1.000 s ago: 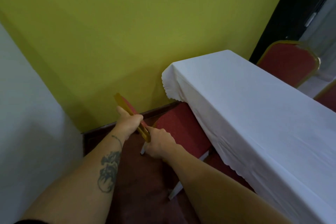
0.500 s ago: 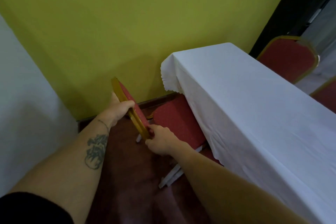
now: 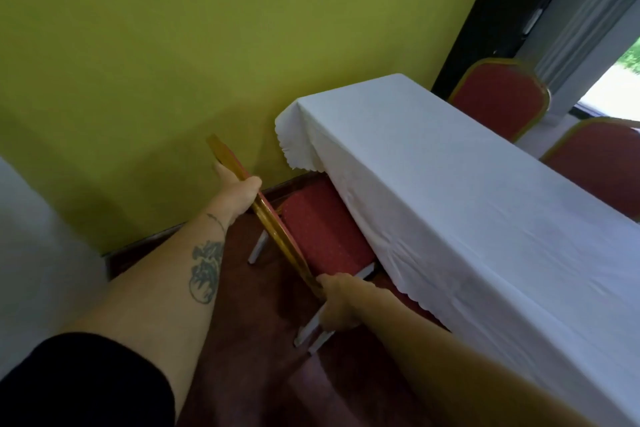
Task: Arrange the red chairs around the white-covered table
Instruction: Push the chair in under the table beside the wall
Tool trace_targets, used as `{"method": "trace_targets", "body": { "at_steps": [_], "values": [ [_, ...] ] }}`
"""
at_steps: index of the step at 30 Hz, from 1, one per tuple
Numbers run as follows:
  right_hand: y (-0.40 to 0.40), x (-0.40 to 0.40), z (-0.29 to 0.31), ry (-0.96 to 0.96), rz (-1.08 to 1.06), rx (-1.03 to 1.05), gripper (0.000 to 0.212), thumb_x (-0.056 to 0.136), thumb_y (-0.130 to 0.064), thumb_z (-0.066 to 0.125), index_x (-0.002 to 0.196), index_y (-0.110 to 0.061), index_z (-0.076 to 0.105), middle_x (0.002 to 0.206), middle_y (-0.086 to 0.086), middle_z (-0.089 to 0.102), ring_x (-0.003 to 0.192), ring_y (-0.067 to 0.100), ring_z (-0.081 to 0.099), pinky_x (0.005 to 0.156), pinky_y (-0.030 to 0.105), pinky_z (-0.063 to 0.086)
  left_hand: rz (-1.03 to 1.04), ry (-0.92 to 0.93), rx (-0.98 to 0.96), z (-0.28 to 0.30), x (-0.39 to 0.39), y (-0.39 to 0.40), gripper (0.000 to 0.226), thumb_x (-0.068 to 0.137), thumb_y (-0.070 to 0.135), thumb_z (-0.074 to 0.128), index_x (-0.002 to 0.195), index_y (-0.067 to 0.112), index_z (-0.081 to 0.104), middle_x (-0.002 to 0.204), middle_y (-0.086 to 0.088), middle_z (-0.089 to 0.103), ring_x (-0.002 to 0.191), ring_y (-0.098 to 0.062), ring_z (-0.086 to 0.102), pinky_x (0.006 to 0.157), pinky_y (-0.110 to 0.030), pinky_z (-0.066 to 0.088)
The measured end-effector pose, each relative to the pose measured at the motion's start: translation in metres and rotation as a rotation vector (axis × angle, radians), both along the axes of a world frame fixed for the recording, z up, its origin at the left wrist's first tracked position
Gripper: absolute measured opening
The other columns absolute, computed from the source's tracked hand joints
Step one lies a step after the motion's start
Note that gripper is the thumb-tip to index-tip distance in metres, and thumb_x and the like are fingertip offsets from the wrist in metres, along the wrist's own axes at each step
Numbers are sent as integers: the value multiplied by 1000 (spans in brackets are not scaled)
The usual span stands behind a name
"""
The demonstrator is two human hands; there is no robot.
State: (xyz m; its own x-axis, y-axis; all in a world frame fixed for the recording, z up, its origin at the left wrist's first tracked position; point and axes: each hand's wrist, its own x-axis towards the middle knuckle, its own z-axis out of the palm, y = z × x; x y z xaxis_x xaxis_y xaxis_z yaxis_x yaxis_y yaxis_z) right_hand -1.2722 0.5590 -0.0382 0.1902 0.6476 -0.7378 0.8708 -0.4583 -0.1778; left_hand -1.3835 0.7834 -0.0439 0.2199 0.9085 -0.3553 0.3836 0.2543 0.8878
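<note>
A red chair [image 3: 322, 236] with a gold-framed back stands at the near long side of the white-covered table [image 3: 467, 204], its seat partly under the hanging cloth. My left hand [image 3: 239, 189] grips the upper part of the gold backrest frame. My right hand [image 3: 337, 302] grips the frame's lower end, near the white legs. Two more red chairs [image 3: 498, 97] [image 3: 599, 163] stand at the table's far side, backs upright.
A yellow-green wall [image 3: 207, 45] with a dark baseboard runs close behind the chair and the table's end. A white wall [image 3: 38, 253] closes the left. The floor [image 3: 242, 374] is dark red carpet. A dark door frame and a curtained window are at the top right.
The chair's seat has slid further toward the table and under the cloth. My hands have spread apart along the backrest frame: left higher, right lower.
</note>
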Motion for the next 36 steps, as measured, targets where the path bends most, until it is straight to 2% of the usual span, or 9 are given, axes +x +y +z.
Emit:
{"method": "trace_targets", "body": {
  "at_steps": [5, 8, 11, 15, 20, 24, 32, 35, 36],
  "values": [
    [-14, 6, -2, -161, 116, 18, 61, 91, -31, 75, 145, -15, 54, 139, 13, 59, 124, 36, 61, 105, 49, 51, 0, 43, 12, -1, 2, -3, 107, 92, 23, 61, 158, 11, -24, 156, -8, 36, 137, -31, 45, 115, -46, 39],
    [-13, 11, -1, -119, 75, 87, 45, 89, -23, 76, 131, -12, 62, 124, 12, 64, 112, 33, 66, 98, 49, 57, -4, -16, 6, -18, 5, -32, 82, 92, 20, 68, 157, 3, 19, 122, 0, 53, 111, -21, 59, 91, -31, 49],
    [-8, 15, -1, -120, 21, 175, 32, 89, -18, 73, 120, -12, 64, 118, 10, 65, 104, 30, 67, 89, 43, 59, -11, -93, -177, -34, 14, -62, 26, 90, 17, 65, 113, 8, 57, 84, -6, 64, 73, -19, 64, 62, -30, 49],
    [8, 23, 3, -153, -45, 271, 20, 87, -19, 71, 104, -14, 61, 108, 10, 63, 103, 34, 68, 77, 39, 53, -3, -128, -245, -38, 32, -66, 53, 74, 27, 62, 122, 7, 56, 80, -11, 66, 72, -28, 68, 52, -33, 52],
    [24, 35, 3, -115, -131, 299, 24, 85, -18, 71, 97, -17, 50, 100, 7, 58, 97, 31, 67, 81, 43, 59, -23, -133, -291, -38, 48, -50, 5, 88, 13, 59, 92, 10, 58, 68, -7, 59, 63, -23, 63, 52, -36, 55],
    [38, 45, 2, -90, -180, 322, 31, 87, -20, 71, 103, -17, 45, 102, 6, 53, 94, 28, 62, 80, 41, 55, -39, -133, -309, -35, 58, -42, 18, 90, 9, 56, 74, 14, 52, 62, -5, 54, 62, -21, 59, 53, -34, 51],
    [66, 58, 2, -71, -195, 315, 36, 89, -20, 71, 120, -14, 54, 106, 7, 56, 95, 27, 62, 79, 40, 55, -42, -108, -219, -39, 76, -27, 25, 88, 13, 56, 68, 19, 43, 65, -3, 47, 61, -18, 48, 58, -29, 42],
    [68, 60, -1, -65, -208, 325, 33, 88, -19, 71, 116, -15, 53, 102, 5, 56, 93, 26, 62, 75, 38, 53, -22, -119, -210, -32, 78, -26, 7, 90, 13, 54, 97, 14, 53, 68, -3, 46, 59, -16, 46, 48, -23, 45],
    [68, 60, -1, -62, -211, 325, 31, 88, -19, 70, 112, -16, 52, 101, 5, 55, 92, 25, 62, 72, 37, 51, -39, -120, -210, -35, 79, -24, 25, 90, 16, 55, 115, 13, 56, 70, -3, 47, 62, -16, 46, 53, -27, 44]
  ]
}}
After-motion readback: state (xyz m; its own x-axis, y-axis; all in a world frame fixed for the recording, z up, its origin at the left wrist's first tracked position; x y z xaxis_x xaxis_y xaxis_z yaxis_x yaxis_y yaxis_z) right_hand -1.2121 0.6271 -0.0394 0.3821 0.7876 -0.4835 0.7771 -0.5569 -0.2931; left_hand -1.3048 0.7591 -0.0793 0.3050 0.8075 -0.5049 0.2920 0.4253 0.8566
